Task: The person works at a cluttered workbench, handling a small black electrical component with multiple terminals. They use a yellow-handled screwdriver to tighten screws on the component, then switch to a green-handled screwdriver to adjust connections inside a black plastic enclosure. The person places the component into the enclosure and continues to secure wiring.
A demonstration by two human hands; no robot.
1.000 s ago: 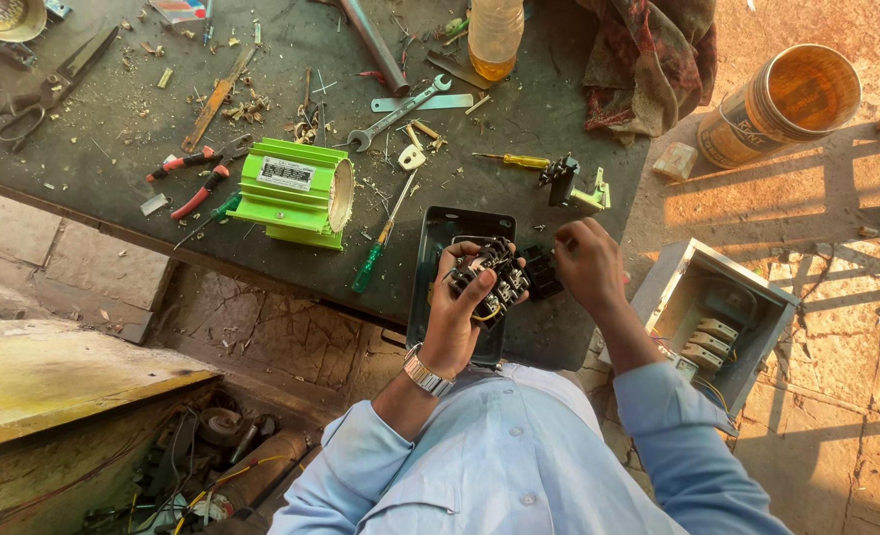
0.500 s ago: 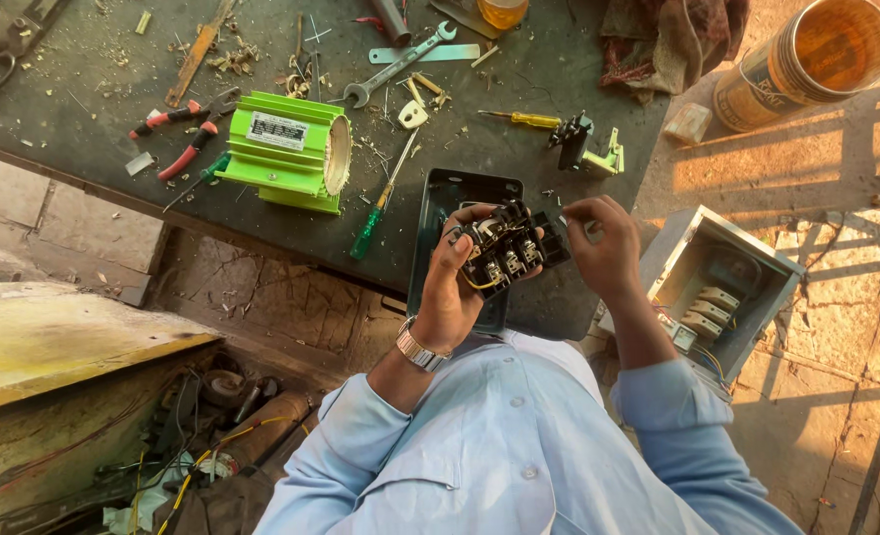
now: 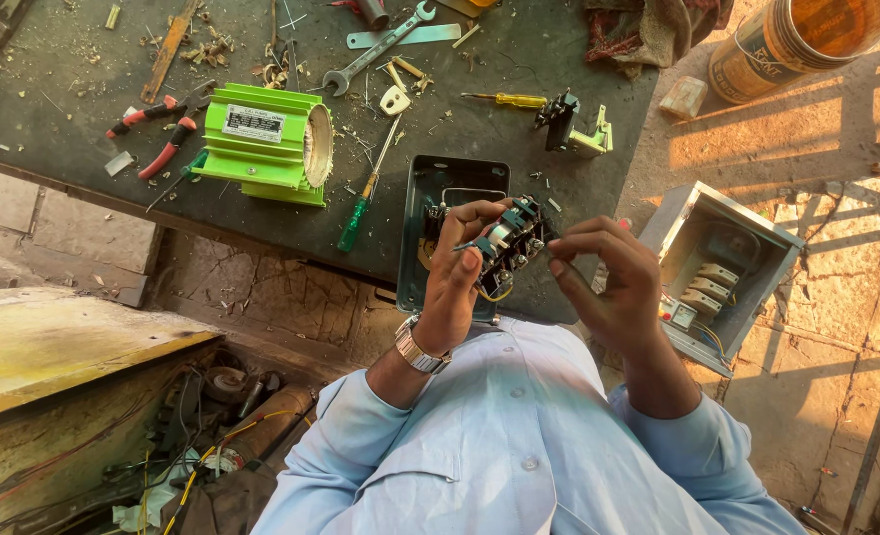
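My left hand (image 3: 457, 282) grips a black electrical switch block (image 3: 512, 238) with metal terminals and a yellow wire hanging under it. I hold it above an open dark metal box (image 3: 422, 188) lying at the near edge of the workbench. My right hand (image 3: 610, 282) is at the block's right side, with the fingertips pinching close to its terminals; whether they hold something small cannot be made out. A metal watch sits on my left wrist.
A green motor housing (image 3: 261, 144), red-handled pliers (image 3: 157, 139), a green screwdriver (image 3: 361, 203), a yellow screwdriver (image 3: 509, 99), a spanner (image 3: 375, 50) and a small black-and-green part (image 3: 573, 124) lie on the bench. A grey switch box (image 3: 722, 272) and a bucket (image 3: 796, 40) stand on the floor to the right.
The view has shifted down, so the bench appears higher. Both hands have stayed at the switch block, turning it slightly; my right fingers have drawn in to its right edge.
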